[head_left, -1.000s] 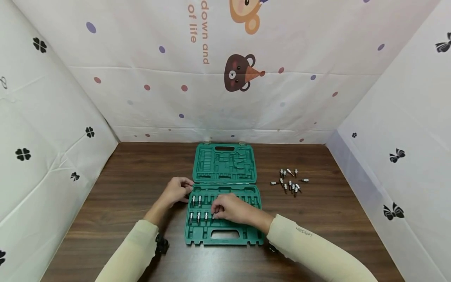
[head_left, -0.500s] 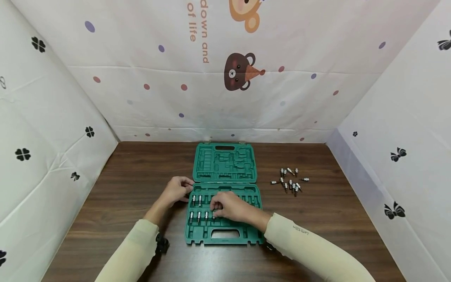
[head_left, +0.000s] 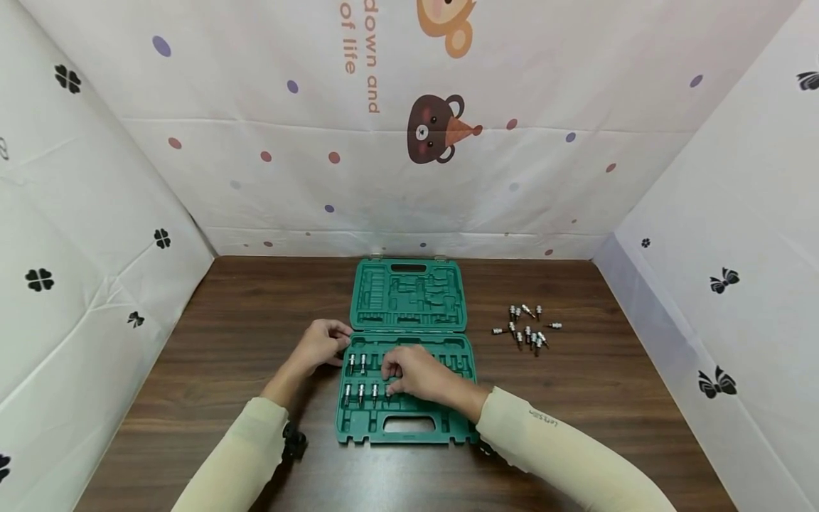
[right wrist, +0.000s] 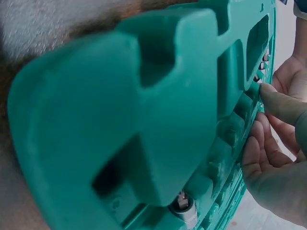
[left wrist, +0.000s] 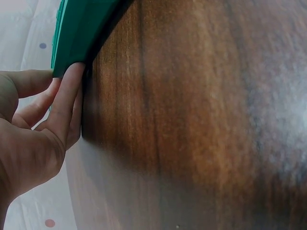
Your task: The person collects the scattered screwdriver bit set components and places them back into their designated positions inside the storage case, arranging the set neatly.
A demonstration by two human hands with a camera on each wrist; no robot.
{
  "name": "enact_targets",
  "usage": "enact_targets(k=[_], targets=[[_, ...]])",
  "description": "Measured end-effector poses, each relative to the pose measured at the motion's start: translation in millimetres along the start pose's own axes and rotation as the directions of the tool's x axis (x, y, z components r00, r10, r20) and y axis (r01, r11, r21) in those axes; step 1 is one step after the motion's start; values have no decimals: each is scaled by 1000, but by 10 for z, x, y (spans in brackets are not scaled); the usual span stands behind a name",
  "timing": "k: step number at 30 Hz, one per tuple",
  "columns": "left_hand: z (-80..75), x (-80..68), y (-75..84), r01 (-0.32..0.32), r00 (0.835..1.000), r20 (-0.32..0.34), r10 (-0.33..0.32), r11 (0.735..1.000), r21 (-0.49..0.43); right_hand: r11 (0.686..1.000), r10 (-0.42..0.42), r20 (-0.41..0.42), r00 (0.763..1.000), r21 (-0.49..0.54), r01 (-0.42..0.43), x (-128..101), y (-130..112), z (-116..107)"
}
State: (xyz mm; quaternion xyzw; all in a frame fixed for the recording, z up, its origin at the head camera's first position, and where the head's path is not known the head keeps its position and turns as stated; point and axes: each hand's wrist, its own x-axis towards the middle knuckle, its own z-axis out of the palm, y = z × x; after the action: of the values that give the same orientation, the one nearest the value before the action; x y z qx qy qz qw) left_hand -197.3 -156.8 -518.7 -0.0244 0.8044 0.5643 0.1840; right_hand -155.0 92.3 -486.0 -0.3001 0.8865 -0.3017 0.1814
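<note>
Head view shows an open green case (head_left: 358, 427) on a brown counter (head_left: 256, 299), its lid (head_left: 409, 295) laid back at the far side. The left hand (head_left: 320, 346) is at the case's left edge, near the hinge; in the left wrist view its thumb and a finger pinch the case's edge between them. The right hand (head_left: 419, 375) is over the middle of the case, its fingers bent and its thumb tip at a bit (head_left: 388, 394) in the case's near row; whether it grips that bit or only touches it cannot be told. Three bits (head_left: 361, 393) sit in the near row at the case's left end, and two bits (head_left: 362, 363) sit in its far row there. In the right wrist view, a metal end (right wrist: 187, 211) shows in a slot at the part of the case closest to that camera. Well to the right of the case, loose bits (head_left: 527, 331) lie scattered, several close together and a few apart. A handle cut-out (head_left: 409, 425) opens in the case's near side. Beyond the case rises a pale cloth (head_left: 288, 185) with a bear print (head_left: 424, 130). Cream sleeves (head_left: 230, 455) reach in on the case's near side.
</note>
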Motion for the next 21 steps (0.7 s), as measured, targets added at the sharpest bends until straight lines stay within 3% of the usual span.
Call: enact_targets(k=[21], targets=[[20,-19,22,-9,1000,-15,9,1000,8,998,-12,33,999,-56,14,-12,-25,-34]])
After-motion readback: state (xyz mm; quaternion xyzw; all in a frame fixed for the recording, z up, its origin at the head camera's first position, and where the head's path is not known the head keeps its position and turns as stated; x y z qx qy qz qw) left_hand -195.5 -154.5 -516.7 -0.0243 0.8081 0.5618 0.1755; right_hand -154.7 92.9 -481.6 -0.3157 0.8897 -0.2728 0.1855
